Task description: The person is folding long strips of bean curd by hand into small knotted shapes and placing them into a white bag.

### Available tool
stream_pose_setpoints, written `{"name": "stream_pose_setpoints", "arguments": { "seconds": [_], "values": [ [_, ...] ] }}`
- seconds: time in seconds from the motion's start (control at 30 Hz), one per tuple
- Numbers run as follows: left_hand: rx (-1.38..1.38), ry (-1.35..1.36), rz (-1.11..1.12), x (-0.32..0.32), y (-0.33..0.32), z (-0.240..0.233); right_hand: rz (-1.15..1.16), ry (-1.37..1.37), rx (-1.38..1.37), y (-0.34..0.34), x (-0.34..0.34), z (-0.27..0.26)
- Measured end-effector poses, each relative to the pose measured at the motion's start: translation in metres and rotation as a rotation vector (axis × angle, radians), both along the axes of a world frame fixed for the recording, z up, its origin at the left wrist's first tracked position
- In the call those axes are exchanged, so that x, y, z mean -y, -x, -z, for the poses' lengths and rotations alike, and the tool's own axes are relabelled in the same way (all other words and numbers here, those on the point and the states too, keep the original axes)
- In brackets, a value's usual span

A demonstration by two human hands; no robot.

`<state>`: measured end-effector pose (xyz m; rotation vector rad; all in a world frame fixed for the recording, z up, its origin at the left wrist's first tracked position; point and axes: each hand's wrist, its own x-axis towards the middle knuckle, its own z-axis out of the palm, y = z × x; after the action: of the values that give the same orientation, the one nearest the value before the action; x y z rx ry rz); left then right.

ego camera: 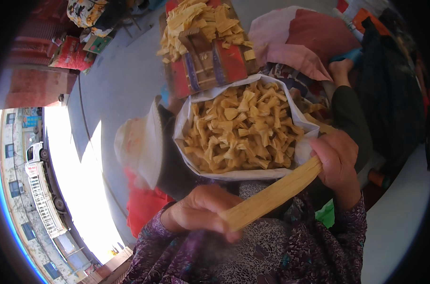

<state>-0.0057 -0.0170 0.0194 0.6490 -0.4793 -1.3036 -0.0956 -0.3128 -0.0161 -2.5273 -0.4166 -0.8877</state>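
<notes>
A flat, yellowish-tan strip (pixel 271 195) stretches slantwise in front of my body. Its lower left end is between the thumb and fingers of my left hand (pixel 204 209). My right hand (pixel 337 156) grips the upper right end, near the corner of a white cloth-like sack (pixel 225 174). The sack lies open just beyond the strip, full of yellowish knotted pieces (pixel 239 124) with flared ends. What the strip is made of, I cannot tell.
Behind the sack, a red and brown board (pixel 232 62) carries a pile of flat yellow pieces (pixel 200 21). A white brimmed hat (pixel 140 145) is close at the left. Pink cloth (pixel 289 42) and another person's hand (pixel 341 69) are at the upper right.
</notes>
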Motion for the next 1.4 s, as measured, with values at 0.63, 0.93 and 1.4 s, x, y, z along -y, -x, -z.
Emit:
{"name": "stream_pose_setpoints", "arguments": {
  "seconds": [0.63,0.93,1.4],
  "values": [
    [1.986,-0.276,-0.240,0.027,0.014,-0.003,-0.513,-1.467,-1.376,0.017,-0.062,0.012],
    [2.239,-0.381,-0.794,0.032,0.026,0.023,-0.326,-1.964,-1.199,0.017,-0.073,0.019],
    [2.014,-0.406,-0.501,0.022,0.022,0.017,-0.203,-1.547,-0.963,0.014,-0.076,0.046]
  ]
}}
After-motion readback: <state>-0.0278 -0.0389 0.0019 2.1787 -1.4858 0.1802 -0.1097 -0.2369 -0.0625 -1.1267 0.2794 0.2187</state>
